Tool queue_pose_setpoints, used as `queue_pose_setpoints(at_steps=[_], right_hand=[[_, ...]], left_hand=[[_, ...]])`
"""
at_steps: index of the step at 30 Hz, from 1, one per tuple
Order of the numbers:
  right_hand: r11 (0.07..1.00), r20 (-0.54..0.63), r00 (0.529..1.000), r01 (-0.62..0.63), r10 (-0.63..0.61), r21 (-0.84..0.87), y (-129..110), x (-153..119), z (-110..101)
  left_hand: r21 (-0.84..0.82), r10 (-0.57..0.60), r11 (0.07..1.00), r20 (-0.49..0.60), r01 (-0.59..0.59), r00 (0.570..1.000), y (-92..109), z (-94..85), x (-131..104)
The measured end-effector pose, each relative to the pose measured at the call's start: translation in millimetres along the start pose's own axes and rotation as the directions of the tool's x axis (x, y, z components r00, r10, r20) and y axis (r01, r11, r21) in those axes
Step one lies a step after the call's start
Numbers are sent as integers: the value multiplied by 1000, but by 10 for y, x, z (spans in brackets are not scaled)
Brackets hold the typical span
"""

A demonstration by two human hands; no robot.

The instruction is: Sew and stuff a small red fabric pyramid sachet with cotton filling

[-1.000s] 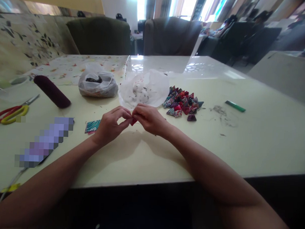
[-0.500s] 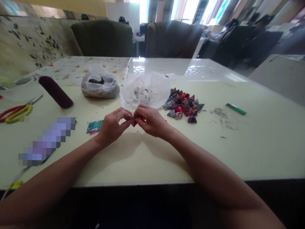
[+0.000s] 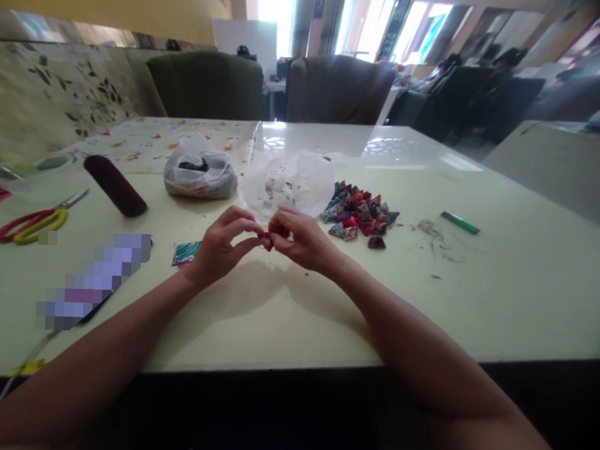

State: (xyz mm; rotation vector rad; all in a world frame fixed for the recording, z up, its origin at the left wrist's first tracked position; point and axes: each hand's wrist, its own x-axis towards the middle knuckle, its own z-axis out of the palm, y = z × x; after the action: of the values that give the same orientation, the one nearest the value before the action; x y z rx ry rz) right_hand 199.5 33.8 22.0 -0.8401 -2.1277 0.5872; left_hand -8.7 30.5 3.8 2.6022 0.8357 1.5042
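Between my two hands is a small red cloth pouch [image 3: 266,241], held above the table. My left hand [image 3: 228,241] pinches its left side with thumb and forefinger. On its other side, the fingertips of my right hand [image 3: 299,238] are pressed together on it, partly hiding it. A stack of teal patterned cloth pieces [image 3: 185,253] lies beside my left wrist. Just behind my hands spreads a white plastic bag [image 3: 309,182] with white stuff and dark bits on it. To the right sits a pile of small stuffed cloth triangles [image 3: 364,211] in mixed colours.
Scissors [image 3: 31,225] with red and yellow handles lie far left, near a dark purple case [image 3: 115,186] and a blurred-out phone [image 3: 98,280] with a cable. A filled plastic bag [image 3: 200,175] stands behind. A green tool [image 3: 460,222] and dark scraps [image 3: 435,233] lie right.
My fingers have parted slightly, so more of the red cloth pouch shows between them. The whole view has tipped a little, shifting the scene downward.
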Motion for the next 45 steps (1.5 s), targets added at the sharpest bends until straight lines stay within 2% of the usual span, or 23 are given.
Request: queue_pose_setpoints(at_steps=[7,14,20,26,32,37,42,43,45], right_hand=[[1000,-39,999,24,-24,7,8,1,7],[998,-23,1000,3,-2,65,20,0,0],[992,-3,1000,-22,23,122,19,-6,4],[993,35,999,-40,37,112,30,-6,24],[995,93,996,-25,16,93,24,-19,52],[990,86,996,-50,39,130,53,-19,46],[1000,138,990,20,-21,7,96,-15,103],[1000,143,989,30,-28,-8,98,-16,110],[1000,137,990,20,-21,12,96,-18,107]], left_hand=[[24,-81,996,-36,82,996,-15,-10,-26],[22,14,1000,-15,-13,1000,-5,-12,-12],[27,34,999,7,-34,999,-9,-2,-12],[-53,21,999,144,-13,989,-43,-33,12],[-120,21,993,291,15,956,-47,-113,48],[-210,-47,971,311,117,949,-50,-109,41],[-235,-35,956,507,176,862,-3,-136,96],[-233,-32,956,523,179,852,0,-144,102],[-236,-43,954,505,186,862,-12,-147,91]])
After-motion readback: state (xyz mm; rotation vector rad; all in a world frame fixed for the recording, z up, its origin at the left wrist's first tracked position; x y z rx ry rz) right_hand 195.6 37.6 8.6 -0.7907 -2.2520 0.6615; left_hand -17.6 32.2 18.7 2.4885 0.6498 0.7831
